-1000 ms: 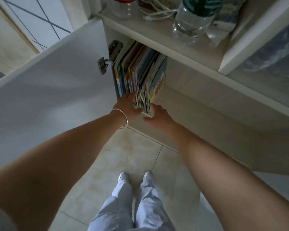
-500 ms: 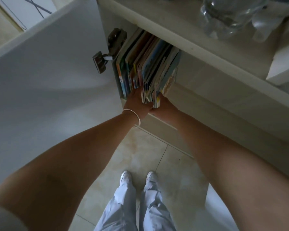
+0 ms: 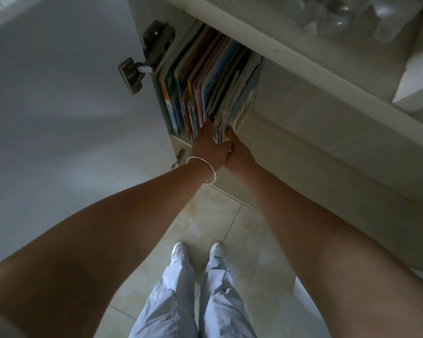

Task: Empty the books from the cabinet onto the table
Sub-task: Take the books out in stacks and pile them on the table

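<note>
Books point(image 3: 206, 76) stand upright in a tight row at the left end of the cabinet point(image 3: 303, 76), spines facing out, straight ahead of both hands. Left hand point(image 3: 206, 147), fingers straight, wedges into a gap in the row; right hand point(image 3: 237, 154) touches the outer side of the rightmost bunch, finger curl hidden, grip unclear. Both hands equally near, flanking that bunch, which likely slides out toward the person.

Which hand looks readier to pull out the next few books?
Probably the right hand: its fingers curl round the lower edge of the rightmost books, beside open cabinet space. The left hand only wedges into the row, separating them.
</note>
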